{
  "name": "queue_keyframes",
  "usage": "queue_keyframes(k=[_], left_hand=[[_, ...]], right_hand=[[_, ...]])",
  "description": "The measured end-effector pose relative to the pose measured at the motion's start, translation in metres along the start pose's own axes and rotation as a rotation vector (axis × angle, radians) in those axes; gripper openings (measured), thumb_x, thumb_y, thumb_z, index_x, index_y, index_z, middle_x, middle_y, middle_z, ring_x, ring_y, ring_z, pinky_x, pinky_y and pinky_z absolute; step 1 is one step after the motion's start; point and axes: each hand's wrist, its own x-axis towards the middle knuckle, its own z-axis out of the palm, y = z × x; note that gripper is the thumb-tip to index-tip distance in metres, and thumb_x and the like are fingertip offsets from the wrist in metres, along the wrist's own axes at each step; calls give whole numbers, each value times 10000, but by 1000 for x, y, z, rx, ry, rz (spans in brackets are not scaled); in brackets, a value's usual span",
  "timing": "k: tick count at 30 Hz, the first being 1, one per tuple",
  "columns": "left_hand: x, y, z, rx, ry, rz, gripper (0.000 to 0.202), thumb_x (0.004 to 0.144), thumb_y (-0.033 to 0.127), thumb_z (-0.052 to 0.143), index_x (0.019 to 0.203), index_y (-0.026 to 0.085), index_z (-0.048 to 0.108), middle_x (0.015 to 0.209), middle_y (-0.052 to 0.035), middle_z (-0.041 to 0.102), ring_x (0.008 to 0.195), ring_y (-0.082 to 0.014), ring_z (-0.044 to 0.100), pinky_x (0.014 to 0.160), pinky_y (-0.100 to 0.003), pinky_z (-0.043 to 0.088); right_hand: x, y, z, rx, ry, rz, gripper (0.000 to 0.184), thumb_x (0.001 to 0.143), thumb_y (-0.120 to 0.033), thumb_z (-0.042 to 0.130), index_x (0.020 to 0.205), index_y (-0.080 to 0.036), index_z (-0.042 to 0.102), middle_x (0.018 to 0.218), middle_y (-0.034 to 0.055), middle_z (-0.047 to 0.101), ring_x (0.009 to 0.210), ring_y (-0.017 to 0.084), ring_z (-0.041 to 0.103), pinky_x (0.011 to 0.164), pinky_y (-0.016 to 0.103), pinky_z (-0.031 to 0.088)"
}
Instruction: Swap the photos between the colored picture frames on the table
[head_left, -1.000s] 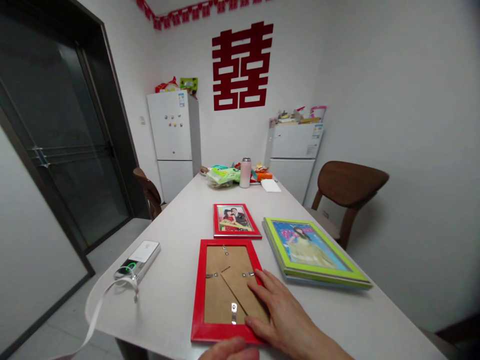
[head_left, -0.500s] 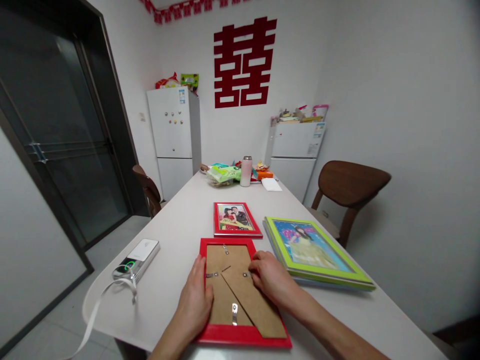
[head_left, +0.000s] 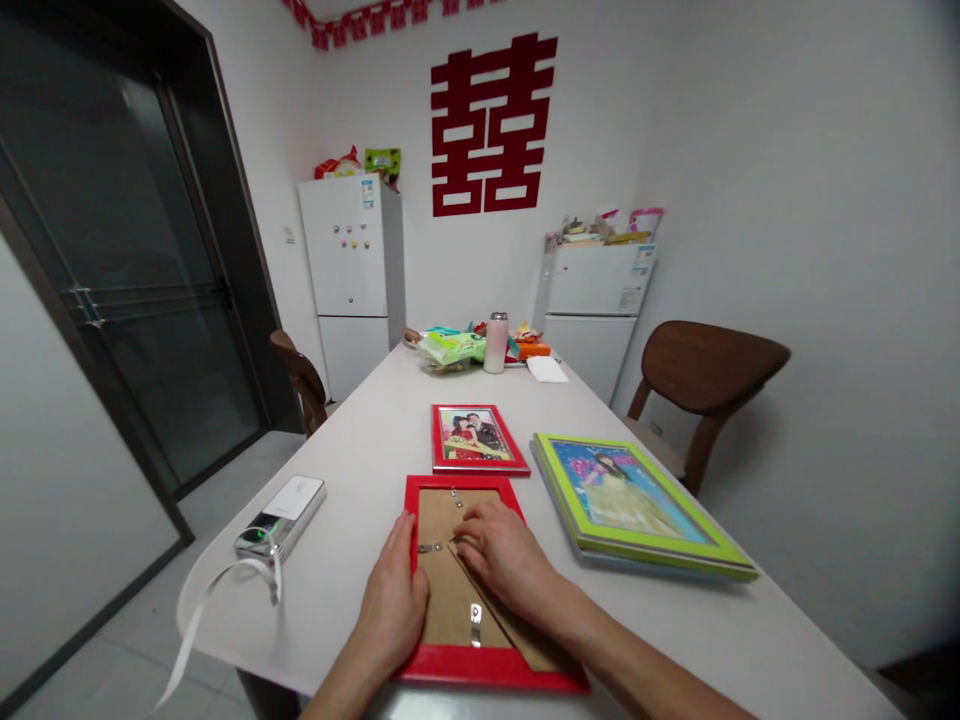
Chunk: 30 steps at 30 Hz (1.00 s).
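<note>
A red picture frame [head_left: 491, 668] lies face down on the table in front of me, its brown backing board [head_left: 442, 600] upward. Small metal clips [head_left: 475, 625] sit on that board. My left hand [head_left: 394, 595] holds the frame's left edge, thumb over the rim and onto the backing. Curled over the backing, my right hand [head_left: 506, 560] has its fingertips at the upper end of the slanted brown stand [head_left: 487, 605]. Part of the stand and the right-hand clip are hidden under this hand. Just beyond lies a smaller red picture frame [head_left: 480, 440], its photo of two people facing up.
Green-edged picture frames [head_left: 645, 500] are stacked at the right. A power bank [head_left: 281, 520] with a white strap [head_left: 195, 620] lies at the left. Toward the far end stand a pink bottle [head_left: 496, 343] and green packages [head_left: 450, 350]. Chairs [head_left: 705, 370] flank the table.
My right hand has moved left from the frame's right edge to the top of the stand. My left hand stays on the left edge. The view has shifted slightly.
</note>
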Motion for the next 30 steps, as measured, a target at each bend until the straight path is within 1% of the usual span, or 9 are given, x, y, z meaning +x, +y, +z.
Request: queue_keyframes(k=[4, 9, 11, 14, 18, 20, 25, 28, 30], left_hand=[[0, -1, 0, 3, 0, 3, 548, 674, 83, 370, 1220, 57, 332, 1280, -124, 382, 1174, -179, 345, 1003, -306, 241], [0, -3, 2, 0, 0, 0, 539, 680, 89, 373, 1218, 71, 339, 1283, -115, 381, 1181, -180, 333, 1007, -310, 232], [0, -3, 2, -7, 5, -2, 545, 675, 85, 374, 1218, 73, 340, 1284, -112, 380, 1185, -181, 327, 1009, -308, 229], [-1, -3, 2, -23, 13, 3, 546, 671, 78, 373, 1216, 91, 344, 1280, -101, 388, 1183, -180, 331, 1008, -315, 235], [-2, -1, 2, -47, 20, 20, 533, 674, 78, 379, 1206, 102, 362, 1274, -100, 400, 1174, -181, 345, 1003, -329, 246], [-2, 0, 2, -62, 22, 19, 526, 672, 83, 388, 1198, 89, 377, 1273, -113, 399, 1174, -192, 346, 1002, -338, 245], [-1, 0, 2, -92, 18, 18, 524, 661, 85, 403, 1185, 87, 404, 1265, -120, 409, 1175, -209, 343, 1002, -356, 239], [0, 0, 1, -118, 24, 26, 528, 654, 78, 405, 1180, 123, 413, 1258, -94, 423, 1173, -210, 345, 1004, -365, 232], [-1, 0, 1, -141, 27, 30, 530, 649, 75, 407, 1173, 152, 420, 1250, -74, 434, 1171, -208, 347, 1003, -365, 233]], right_hand=[[15, -18, 15, -16, -32, -45, 183, 761, -249, 465, 747, -199, 641, 751, 27, 566, 756, 145, 484, 693, 241, 347], [22, -26, 23, -41, -18, 3, 197, 765, -204, 440, 715, -182, 629, 733, 39, 558, 728, 149, 483, 667, 241, 344], [24, -22, 24, -49, -7, 25, 203, 769, -194, 428, 713, -172, 622, 748, 44, 562, 737, 146, 485, 678, 234, 343], [27, -7, 22, -63, 11, 71, 218, 787, -212, 408, 746, -161, 616, 789, 52, 566, 766, 146, 484, 700, 228, 340], [32, 18, 20, -98, 34, 178, 264, 804, -215, 371, 799, -131, 622, 813, 89, 559, 793, 173, 473, 715, 261, 329], [34, 24, 22, -111, 40, 214, 268, 798, -230, 380, 821, -135, 629, 826, 100, 552, 809, 194, 462, 712, 282, 322], [38, 22, 23, -97, 30, 215, 270, 785, -249, 401, 957, -224, 608, 878, 83, 533, 825, 202, 448, 681, 292, 318], [31, 17, 14, -73, 17, 195, 294, 778, -237, 407, 1017, -207, 575, 889, 83, 535, 840, 199, 450, 715, 298, 330], [17, 14, 3, -27, -10, 132, 326, 758, -230, 437, 1067, -208, 540, 960, 75, 527, 886, 188, 448, 768, 293, 334]])
